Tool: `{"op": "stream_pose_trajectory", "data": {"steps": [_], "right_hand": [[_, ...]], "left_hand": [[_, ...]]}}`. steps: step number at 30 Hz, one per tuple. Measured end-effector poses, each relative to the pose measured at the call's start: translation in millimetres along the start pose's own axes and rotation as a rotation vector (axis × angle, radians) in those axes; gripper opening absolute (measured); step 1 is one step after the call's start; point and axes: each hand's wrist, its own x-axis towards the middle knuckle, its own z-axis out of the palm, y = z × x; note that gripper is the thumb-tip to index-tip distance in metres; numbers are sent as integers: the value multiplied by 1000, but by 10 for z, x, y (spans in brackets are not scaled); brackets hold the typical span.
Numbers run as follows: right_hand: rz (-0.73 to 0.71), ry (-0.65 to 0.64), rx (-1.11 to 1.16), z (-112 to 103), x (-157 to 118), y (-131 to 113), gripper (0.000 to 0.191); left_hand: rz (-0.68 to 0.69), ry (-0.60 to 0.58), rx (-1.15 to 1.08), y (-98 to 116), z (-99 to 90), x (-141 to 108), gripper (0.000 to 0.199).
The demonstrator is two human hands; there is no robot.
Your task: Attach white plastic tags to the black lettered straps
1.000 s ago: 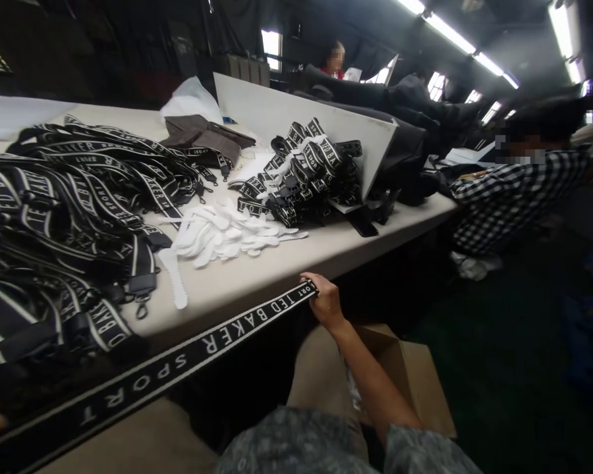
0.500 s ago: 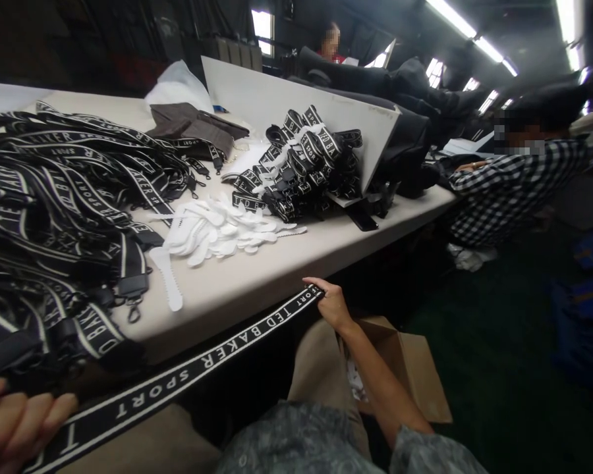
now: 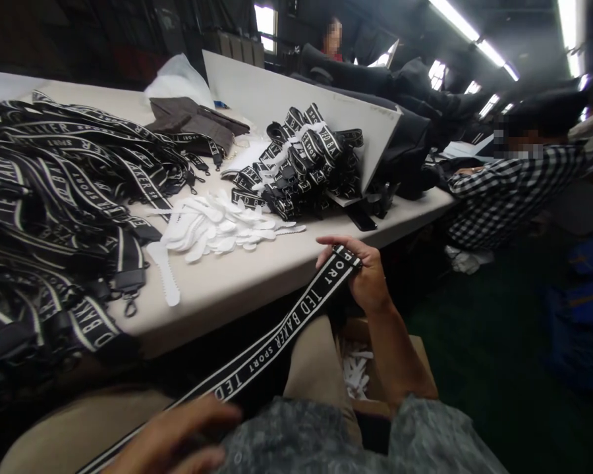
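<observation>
Black strap (image 3: 294, 325), unbundled, was held in the curled right hand (image 3: 371, 284), blurred left hand (image 3: 170, 436)'s grip indeterminable; loose straps (image 3: 54, 174) lay near banded bundles (image 3: 310, 164).

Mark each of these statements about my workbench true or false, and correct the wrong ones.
1. The right hand grips a lettered strap. True.
2. The phone lies on top of the white strips. False: it lies on the table, near its edge.
3. The cardboard box is empty. False: white pieces are in it.
4. The white strips lie in a loose pile. True.
5. The left hand rests on the tabletop. False: it is off the table, at the strap.
</observation>
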Motion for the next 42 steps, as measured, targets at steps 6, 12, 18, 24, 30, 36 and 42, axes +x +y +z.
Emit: {"op": "stream_pose_trajectory", "data": {"steps": [6, 12, 18, 24, 30, 36, 42], "right_hand": [[-85, -131, 57, 486, 121, -258, 27], [-39, 254, -6, 87, 468, 283, 27], [263, -138, 122, 563, 22, 821, 28], [424, -605, 444, 1106, -413, 590, 55], [406, -706, 391, 1057, -432, 646, 54], [322, -599, 208, 1051, -447, 908, 42], [516, -545, 652, 1135, -519, 997, 45]], "left_hand": [[-68, -442, -387, 203, -105, 762, 80], [-171, -437, -691, 209, -142, 656, 32], [163, -107, -839, 1159, -599, 588, 37], [286, 169, -615, 1469, -730, 956, 46], [214, 312, -705, 1373, -966, 1115, 19], [8, 319, -1050, 1378, -1027, 1219, 25], [55, 504, -822, 1193, -902, 1423, 13]]}}
